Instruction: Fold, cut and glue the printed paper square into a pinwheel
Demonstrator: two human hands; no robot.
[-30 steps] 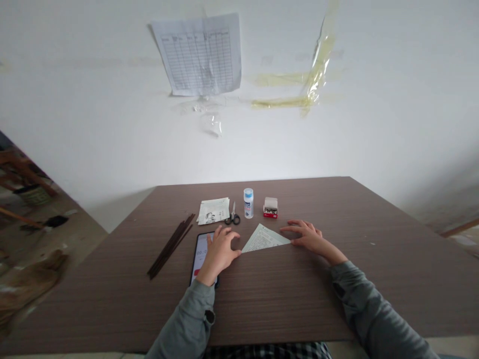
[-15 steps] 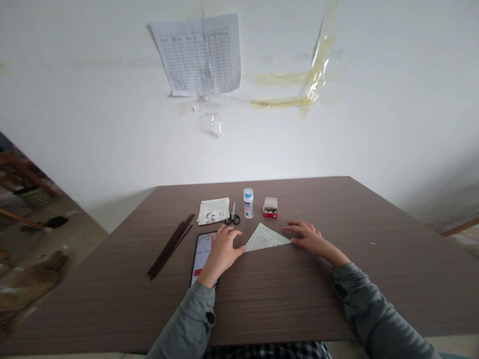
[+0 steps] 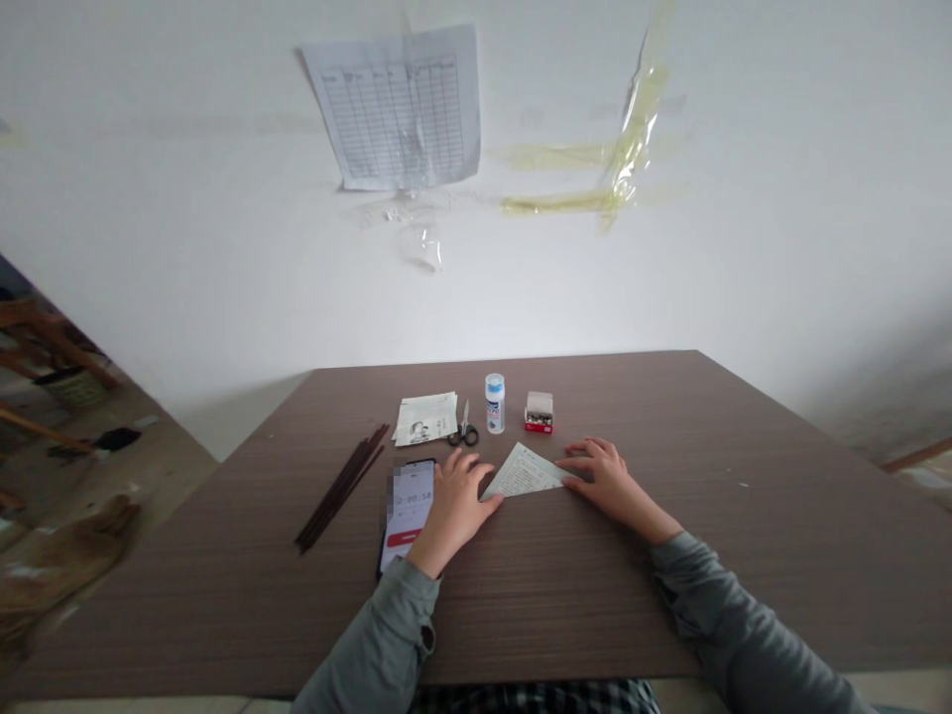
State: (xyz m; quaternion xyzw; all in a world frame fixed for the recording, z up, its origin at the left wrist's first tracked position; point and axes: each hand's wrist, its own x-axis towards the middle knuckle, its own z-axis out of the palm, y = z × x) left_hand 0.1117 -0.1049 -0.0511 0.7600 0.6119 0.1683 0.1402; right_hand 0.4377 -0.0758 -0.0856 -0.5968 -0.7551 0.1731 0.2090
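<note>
Left hand (image 3: pixel 455 514) forward (brown laminate table (image 3: pixel 595 615))

Soft, even light fills the white wall (image 3: pixel 223 278) without hard glare, dimming toward its lower right corner. The wide lens bends the edges, and the floor (image 3: pixel 66 555) at left smears into blur.

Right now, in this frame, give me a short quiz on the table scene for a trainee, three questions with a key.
1. Which is nearer the phone: A, the left hand, or B, the right hand?
2. True or false: the scissors lie between the loose papers and the bottle.
3. What flat thing lies between the two hands?

Key: 1 A; 2 true; 3 a triangular paper.
</note>
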